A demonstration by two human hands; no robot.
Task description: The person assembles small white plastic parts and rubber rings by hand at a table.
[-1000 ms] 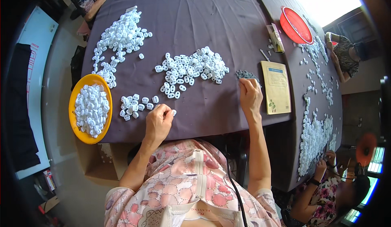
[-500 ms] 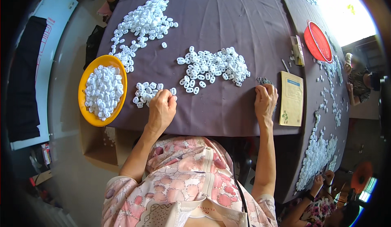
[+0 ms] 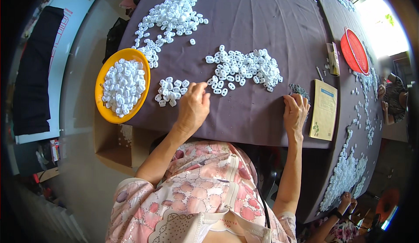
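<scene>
On the dark cloth, white oval pieces with two holes lie in a middle pile (image 3: 244, 68) and in a smaller cluster (image 3: 171, 91) to its left. My left hand (image 3: 192, 110) hovers between the two, close to the pile's lower left edge. Its fingers are bent, thumb and forefinger slightly apart, and no piece shows between them. At the right, my right hand (image 3: 297, 114) rests with fingers drawn together at the near edge of a grey-green clump of small bits (image 3: 299, 89). What its fingertips pinch, if anything, is hidden.
A yellow basin (image 3: 101, 105) full of white pieces stands at the table's left edge. Beyond it spreads a bigger heap (image 3: 172, 14). To the right lie a tan packet (image 3: 323, 110), a narrow box (image 3: 333, 59) and a red basket (image 3: 354, 51). Other people sit at the far right.
My left hand has moved right, away from the small cluster toward the middle pile, and its fingers have loosened. My right hand stays beside the clump. The whole view has shifted slightly.
</scene>
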